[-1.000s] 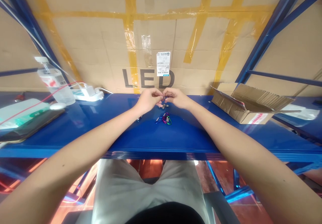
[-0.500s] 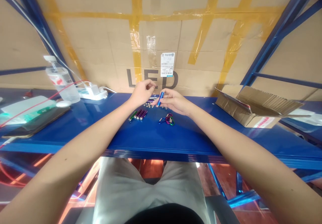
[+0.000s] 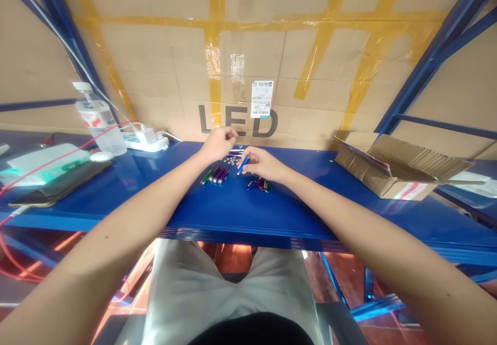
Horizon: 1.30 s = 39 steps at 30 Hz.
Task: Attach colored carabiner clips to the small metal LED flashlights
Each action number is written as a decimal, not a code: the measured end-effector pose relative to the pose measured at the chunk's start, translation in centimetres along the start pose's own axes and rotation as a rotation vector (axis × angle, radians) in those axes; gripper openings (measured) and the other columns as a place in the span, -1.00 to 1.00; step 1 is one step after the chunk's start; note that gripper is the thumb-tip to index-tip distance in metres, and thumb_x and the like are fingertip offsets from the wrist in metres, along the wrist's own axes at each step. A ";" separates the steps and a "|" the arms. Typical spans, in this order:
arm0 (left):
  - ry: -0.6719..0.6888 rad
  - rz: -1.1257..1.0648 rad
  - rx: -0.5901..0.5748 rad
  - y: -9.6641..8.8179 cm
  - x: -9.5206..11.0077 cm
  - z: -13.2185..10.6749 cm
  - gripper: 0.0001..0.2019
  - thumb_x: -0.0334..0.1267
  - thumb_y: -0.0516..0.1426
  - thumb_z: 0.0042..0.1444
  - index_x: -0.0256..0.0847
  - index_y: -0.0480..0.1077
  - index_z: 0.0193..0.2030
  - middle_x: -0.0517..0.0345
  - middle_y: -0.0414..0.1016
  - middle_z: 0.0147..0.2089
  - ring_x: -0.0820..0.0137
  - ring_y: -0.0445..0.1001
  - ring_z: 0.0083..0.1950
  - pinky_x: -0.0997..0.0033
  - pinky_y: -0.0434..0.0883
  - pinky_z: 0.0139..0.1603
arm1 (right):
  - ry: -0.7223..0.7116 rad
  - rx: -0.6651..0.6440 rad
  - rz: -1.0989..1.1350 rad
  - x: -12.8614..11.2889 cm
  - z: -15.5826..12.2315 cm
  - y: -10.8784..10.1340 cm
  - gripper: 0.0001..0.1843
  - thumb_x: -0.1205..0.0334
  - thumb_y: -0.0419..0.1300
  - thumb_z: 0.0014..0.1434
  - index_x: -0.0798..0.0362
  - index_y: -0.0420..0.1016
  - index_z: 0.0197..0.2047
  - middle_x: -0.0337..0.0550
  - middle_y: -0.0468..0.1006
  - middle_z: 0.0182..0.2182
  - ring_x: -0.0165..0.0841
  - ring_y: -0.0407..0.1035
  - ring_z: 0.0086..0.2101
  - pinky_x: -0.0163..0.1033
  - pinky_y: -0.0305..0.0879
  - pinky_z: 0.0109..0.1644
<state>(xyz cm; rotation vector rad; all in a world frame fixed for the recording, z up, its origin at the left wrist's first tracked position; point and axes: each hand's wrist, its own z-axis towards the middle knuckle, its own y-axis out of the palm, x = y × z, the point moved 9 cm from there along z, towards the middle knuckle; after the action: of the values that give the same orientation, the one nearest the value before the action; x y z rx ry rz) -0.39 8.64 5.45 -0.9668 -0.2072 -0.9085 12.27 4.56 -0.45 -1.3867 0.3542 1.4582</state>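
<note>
My right hand [image 3: 264, 164] is closed around a small shiny blue metal tube [image 3: 243, 165], held tilted just above the table. To its left, my left hand [image 3: 219, 143] is raised with fingers curled in and pinched. Whatever it may hold is too small or hidden to make out. Below the left hand lies a row of green and purple metal tubes [image 3: 215, 175]. Small silver pieces [image 3: 232, 162] are scattered between the hands, with more tubes [image 3: 235, 153] behind them. Beneath my right wrist sit several coloured carabiners [image 3: 261, 185], partly covered by it.
An open cardboard box [image 3: 392, 171] stands on the blue table [image 3: 240, 213] at right. On the left are a water bottle [image 3: 99, 122], a power strip [image 3: 147, 140] and a dark tablet-like slab [image 3: 58, 184] with red cable nearby. A large taped carton [image 3: 163, 76] forms the back.
My right hand has lowered slightly toward the near side, and the blue tube now leans more. My left hand stays almost in place, its fingers still curled. The view has shifted slightly.
</note>
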 end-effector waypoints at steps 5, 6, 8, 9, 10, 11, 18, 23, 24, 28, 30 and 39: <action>0.003 -0.019 -0.114 1.1 -0.2 -0.2 -0.85 -0.43 0.13 0.17 -0.21 0.54 -0.27 0.08 0.62 -0.22 0.34 0.53 -0.21 0.36 0.44 -0.15 | -0.214 -0.041 -0.352 -2.6 -0.7 1.0 -0.88 0.40 0.25 0.10 0.03 0.49 -0.27 -0.20 0.57 -0.28 -0.33 0.41 -0.29 -0.16 0.35 -0.12; 0.014 -0.012 -0.127 1.2 -0.1 -0.2 -0.85 -0.43 0.12 0.16 -0.21 0.53 -0.28 0.09 0.63 -0.22 0.34 0.53 -0.21 0.36 0.44 -0.15 | -0.262 -0.059 -0.428 -3.3 -0.9 1.5 -0.88 0.42 0.24 0.10 0.03 0.49 -0.28 -0.20 0.55 -0.30 -0.34 0.39 -0.31 -0.18 0.32 -0.14; 0.036 0.009 -0.141 1.3 0.0 -0.3 -0.84 -0.44 0.11 0.16 -0.21 0.53 -0.28 0.09 0.63 -0.22 0.34 0.54 -0.21 0.35 0.43 -0.15 | -0.345 -0.084 -0.550 -4.5 -1.3 2.5 -0.84 0.47 0.21 0.09 0.03 0.49 -0.30 -0.20 0.51 -0.34 -0.34 0.34 -0.33 -0.19 0.29 -0.16; 0.047 0.022 -0.146 1.4 0.1 -0.3 -0.84 -0.44 0.11 0.16 -0.22 0.53 -0.28 0.09 0.63 -0.23 0.33 0.54 -0.21 0.34 0.43 -0.14 | -0.371 -0.101 -0.582 -4.9 -1.5 3.0 -0.83 0.49 0.19 0.09 0.04 0.49 -0.31 -0.18 0.50 -0.31 -0.35 0.33 -0.33 -0.20 0.28 -0.17; 0.057 0.035 -0.149 1.4 0.0 -0.3 -0.83 -0.44 0.10 0.16 -0.22 0.53 -0.28 0.09 0.63 -0.22 0.33 0.54 -0.21 0.33 0.43 -0.13 | -0.393 -0.125 -0.603 -5.2 -1.7 3.5 -0.83 0.51 0.18 0.09 0.04 0.49 -0.32 -0.16 0.50 -0.29 -0.34 0.33 -0.33 -0.20 0.28 -0.17; 0.064 0.046 -0.153 1.5 0.0 -0.3 -0.83 -0.44 0.10 0.16 -0.22 0.53 -0.27 0.08 0.63 -0.21 0.32 0.54 -0.20 0.32 0.43 -0.12 | -0.410 -0.150 -0.613 -5.4 -1.9 4.0 -0.82 0.52 0.17 0.10 0.05 0.49 -0.32 -0.14 0.50 -0.28 -0.34 0.34 -0.32 -0.20 0.28 -0.16; 0.066 0.062 -0.206 2.2 -0.9 -0.3 -0.84 -0.42 0.12 0.15 -0.19 0.54 -0.28 0.09 0.64 -0.20 0.30 0.55 -0.17 0.29 0.44 -0.06 | -0.432 -0.190 -0.619 -5.4 -2.1 4.8 -0.80 0.53 0.15 0.12 0.04 0.49 -0.33 -0.16 0.50 -0.30 -0.33 0.33 -0.32 -0.21 0.27 -0.15; 0.071 0.077 -0.266 2.8 -1.6 -0.5 -0.85 -0.45 0.16 0.09 -0.19 0.56 -0.30 0.08 0.64 -0.25 0.29 0.54 -0.22 0.29 0.45 -0.08 | -0.390 -0.164 -0.587 -4.9 -1.7 4.0 -0.84 0.47 0.20 0.14 0.03 0.54 -0.31 -0.18 0.49 -0.34 -0.34 0.32 -0.35 -0.20 0.27 -0.20; 0.082 0.087 -0.294 3.0 -1.7 -0.6 -0.84 -0.46 0.15 0.08 -0.19 0.57 -0.31 0.08 0.64 -0.26 0.29 0.54 -0.24 0.29 0.45 -0.09 | -0.371 -0.149 -0.573 -4.8 -1.6 3.4 -0.86 0.45 0.21 0.15 0.03 0.56 -0.30 -0.18 0.49 -0.34 -0.34 0.32 -0.36 -0.20 0.27 -0.21; 0.140 0.105 -0.383 3.8 -2.1 -0.9 -0.79 -0.49 0.16 0.02 -0.18 0.61 -0.34 0.06 0.65 -0.29 0.29 0.53 -0.28 0.32 0.44 -0.11 | -0.299 -0.026 -0.528 -4.4 -1.2 -0.5 -0.90 0.33 0.28 0.18 0.03 0.64 -0.24 -0.19 0.46 -0.36 -0.35 0.32 -0.39 -0.19 0.25 -0.24; 0.148 0.098 -0.401 3.8 -2.3 -1.0 -0.77 -0.50 0.17 -0.01 -0.17 0.63 -0.34 0.06 0.66 -0.28 0.29 0.54 -0.29 0.33 0.43 -0.12 | -0.277 0.040 -0.541 -4.2 -1.1 -2.4 -0.90 0.32 0.30 0.15 0.02 0.66 -0.25 -0.21 0.44 -0.38 -0.35 0.31 -0.39 -0.19 0.24 -0.24; 0.231 0.183 -0.575 5.2 -1.1 -1.8 -0.87 -0.32 0.22 0.09 -0.14 0.64 -0.31 0.10 0.67 -0.31 0.35 0.51 -0.35 0.41 0.31 -0.28 | -0.264 -0.040 -0.589 -3.6 -0.9 -1.3 -0.87 0.36 0.31 0.18 0.01 0.69 -0.22 -0.15 0.50 -0.31 -0.33 0.37 -0.35 -0.17 0.28 -0.18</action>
<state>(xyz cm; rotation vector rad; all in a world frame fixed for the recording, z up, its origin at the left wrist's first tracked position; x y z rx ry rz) 2.37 9.18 0.61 -1.3704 0.3545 -0.9185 13.04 2.75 3.00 -1.1745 -0.2400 1.1318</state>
